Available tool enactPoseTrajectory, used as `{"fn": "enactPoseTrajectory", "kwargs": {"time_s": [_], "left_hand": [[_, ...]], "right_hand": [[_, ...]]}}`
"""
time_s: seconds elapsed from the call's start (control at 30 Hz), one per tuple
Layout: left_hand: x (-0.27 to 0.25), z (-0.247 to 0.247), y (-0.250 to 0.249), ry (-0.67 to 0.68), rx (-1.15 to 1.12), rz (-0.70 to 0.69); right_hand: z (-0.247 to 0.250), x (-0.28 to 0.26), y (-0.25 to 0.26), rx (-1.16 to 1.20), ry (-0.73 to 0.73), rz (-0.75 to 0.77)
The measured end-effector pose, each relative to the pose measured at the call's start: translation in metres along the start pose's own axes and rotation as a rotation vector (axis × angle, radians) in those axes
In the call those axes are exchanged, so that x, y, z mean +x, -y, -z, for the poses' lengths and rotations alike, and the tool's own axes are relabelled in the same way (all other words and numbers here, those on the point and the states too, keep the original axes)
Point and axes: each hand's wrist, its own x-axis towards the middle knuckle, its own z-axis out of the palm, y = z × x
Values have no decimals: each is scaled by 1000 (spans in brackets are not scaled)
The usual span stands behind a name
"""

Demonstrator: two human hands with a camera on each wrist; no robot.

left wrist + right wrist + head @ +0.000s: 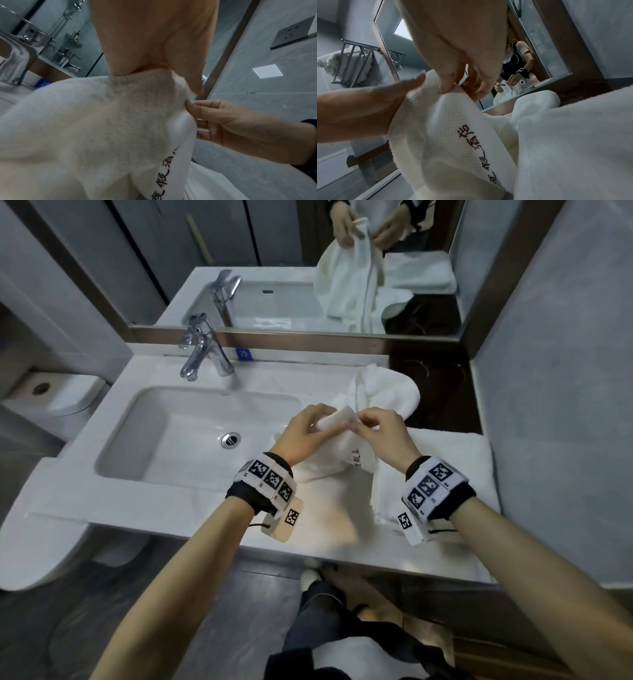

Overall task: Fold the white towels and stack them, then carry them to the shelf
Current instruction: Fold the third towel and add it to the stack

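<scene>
A white towel [346,451] with dark embroidered characters hangs from both hands above the counter, right of the sink. My left hand [306,428] grips its top edge. My right hand [375,428] pinches the same edge just beside it. The rest of this towel [383,392] trails in a crumpled heap behind the hands. In the left wrist view the towel [102,121] drapes below my palm [154,40], and my right hand [223,121] pinches its hem. In the right wrist view my fingers [447,81] pinch the waffle-weave border [436,121]. A folded white towel [455,470] lies flat on the counter at the right.
A white sink basin [144,419] with a chrome faucet [202,350] takes the counter's left half. A mirror [274,251] stands behind it. A toilet [51,402] is at the far left. A wall rack [356,60] holding towels shows in the right wrist view.
</scene>
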Motion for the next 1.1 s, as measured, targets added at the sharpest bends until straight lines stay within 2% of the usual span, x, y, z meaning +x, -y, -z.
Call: {"fn": "enactPoseTrajectory", "kwargs": {"time_s": [0.27,0.5,0.7,0.77,0.9,1.0,1.07,1.1], "left_hand": [[8,10,2,-9,9,-22],[20,22,11,117,-1,64],[32,28,22,38,-60,116],[35,37,18,48,-57,61],[41,69,-3,75,-48,-101],[46,95,-25,55,52,-264],[50,110,-38,35,98,-345],[53,117,-43,13,100,-363]], "right_hand": [[-6,12,7,-71,-23,21],[-19,24,10,-107,17,-4],[-28,33,4,-36,-9,-68],[-27,37,1,-90,-4,-53],[-20,47,5,-75,114,31],[-20,58,18,-86,68,83],[-19,65,33,62,40,64],[-19,68,39,121,23,104]]}}
